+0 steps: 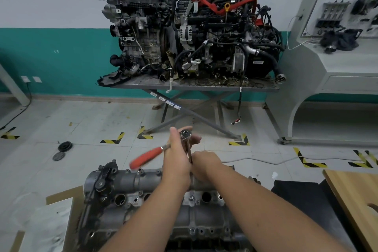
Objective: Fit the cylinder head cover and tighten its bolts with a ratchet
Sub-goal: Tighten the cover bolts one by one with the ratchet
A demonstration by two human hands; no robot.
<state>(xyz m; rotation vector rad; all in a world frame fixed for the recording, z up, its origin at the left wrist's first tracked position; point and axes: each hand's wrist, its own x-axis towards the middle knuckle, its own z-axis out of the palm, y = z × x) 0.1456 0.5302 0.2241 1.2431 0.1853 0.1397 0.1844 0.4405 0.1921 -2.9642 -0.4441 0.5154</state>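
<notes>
The cylinder head cover (143, 182), a grey cast-metal part, sits on top of the engine (163, 210) at the bottom centre of the view, above a piece of cardboard (61, 196) on the tiled floor (81, 120). Both forearms reach over it toward its far edge. The left hand (176, 155) curls its fingers around the head end of the ratchet (163, 147), whose chrome head shows just above the knuckles and whose red handle (146, 158), blurred, juts out to the left. A thin metal extension (189, 152) drops from the ratchet head toward the cover's far edge. The right hand (205, 162) sits just beside the left, fingers bent around the lower part of the extension, though the fingertips are hidden. Against the far wall, two other engines (190, 32) stand on a grey folding table (204, 86). A wooden board (356, 200) lies at the right edge of the view.
</notes>
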